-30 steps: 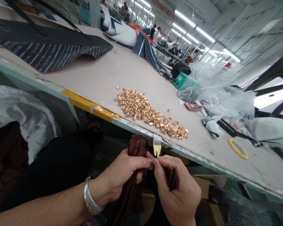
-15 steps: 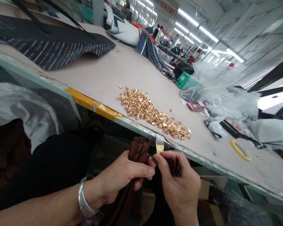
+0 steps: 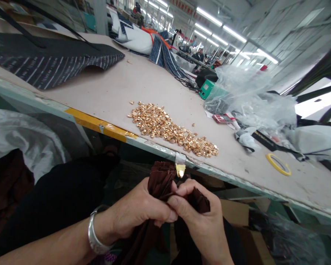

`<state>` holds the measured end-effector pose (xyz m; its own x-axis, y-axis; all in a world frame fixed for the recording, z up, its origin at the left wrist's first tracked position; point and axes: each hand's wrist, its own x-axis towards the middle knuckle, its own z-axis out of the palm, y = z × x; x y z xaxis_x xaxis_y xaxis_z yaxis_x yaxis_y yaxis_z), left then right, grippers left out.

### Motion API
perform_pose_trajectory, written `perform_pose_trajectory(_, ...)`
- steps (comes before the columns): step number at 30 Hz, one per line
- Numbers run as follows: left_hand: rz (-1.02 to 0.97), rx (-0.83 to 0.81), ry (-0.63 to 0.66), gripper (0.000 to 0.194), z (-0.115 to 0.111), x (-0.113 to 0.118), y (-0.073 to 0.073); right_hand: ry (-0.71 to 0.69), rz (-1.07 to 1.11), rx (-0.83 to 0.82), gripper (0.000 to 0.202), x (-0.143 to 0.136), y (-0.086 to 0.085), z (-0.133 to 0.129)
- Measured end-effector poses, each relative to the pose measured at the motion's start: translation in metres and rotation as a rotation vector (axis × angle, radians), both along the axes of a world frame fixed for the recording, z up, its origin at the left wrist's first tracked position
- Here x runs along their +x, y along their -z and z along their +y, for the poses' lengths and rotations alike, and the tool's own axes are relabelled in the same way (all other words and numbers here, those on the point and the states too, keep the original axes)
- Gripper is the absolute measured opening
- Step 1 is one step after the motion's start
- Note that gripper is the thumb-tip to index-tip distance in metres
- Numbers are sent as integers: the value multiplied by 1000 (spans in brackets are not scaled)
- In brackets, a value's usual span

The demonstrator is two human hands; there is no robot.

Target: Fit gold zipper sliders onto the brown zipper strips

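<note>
A thick bundle of dark brown fabric strips (image 3: 162,178) is gripped in my left hand (image 3: 139,208), the ends sticking up above the thumb. My right hand (image 3: 202,217) has more brown fabric (image 3: 200,200) tucked in its palm, and its thumb and forefinger pinch a strip right beside my left fingertips. Just above the hands, a piece of clear and yellow tape (image 3: 180,167) hangs from the table's front edge. A heap of small gold metal pieces (image 3: 168,127) lies on the table beyond it.
Dark striped material (image 3: 60,66) lies at the left of the table (image 3: 99,84). On the right are clear plastic bags (image 3: 264,103), a green box (image 3: 207,88), and a yellow tape roll (image 3: 278,164). Cardboard boxes (image 3: 234,212) stand below the table. People are in the far background.
My right hand has come down from the hanging tape and closed in on my left fingertips, pinching brown fabric there. The view has shifted slightly.
</note>
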<state>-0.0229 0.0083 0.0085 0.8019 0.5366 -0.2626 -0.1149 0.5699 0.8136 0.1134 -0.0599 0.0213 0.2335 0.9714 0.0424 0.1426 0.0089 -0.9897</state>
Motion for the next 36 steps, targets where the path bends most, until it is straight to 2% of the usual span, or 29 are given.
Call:
perform_pose_trajectory(2, -38, -47, -7, 17, 1, 0, 0, -4, 94, 1, 20, 1, 2, 1)
perform_pose_trajectory(6, -48, -84, -67, 22, 3, 0, 3, 47, 287, -103, 25, 7, 9, 0)
perform_pose_trajectory(10, 20, -109, -262, 27, 6, 0, 4, 128, 326, -132, 26, 11, 12, -1)
perform_pose_trajectory(13, 70, -34, -324, 28, 6, 1, 3, 136, 169, -104, 20, 10, 10, -1)
perform_pose_trajectory(19, 109, 147, -225, 24, 4, 2, 4, 74, -165, 75, 11, 6, 8, -2)
perform_pose_trajectory(22, 66, 67, -221, 24, 3, 4, 8, 49, -399, 257, 9, 7, 9, -4)
perform_pose_trajectory(24, 31, -32, -218, 24, 3, 6, 9, -16, -520, 412, 18, 8, 10, -6)
perform_pose_trajectory(26, 11, -111, -210, 24, 2, 7, 10, -41, -555, 475, 24, 9, 10, -7)
perform_pose_trajectory(28, 6, -140, -187, 25, 1, 7, 10, 33, -475, 427, 20, 9, 12, -7)
perform_pose_trajectory(31, 27, -138, -176, 29, 0, 7, 10, 168, -240, 253, 6, 7, 14, -5)
perform_pose_trajectory(33, 27, -168, -198, 30, -1, 7, 10, 153, -111, 128, 7, 6, 14, -3)
perform_pose_trajectory(36, -31, -258, -203, 27, 0, 8, 9, 103, 116, 20, 17, 4, 15, 0)
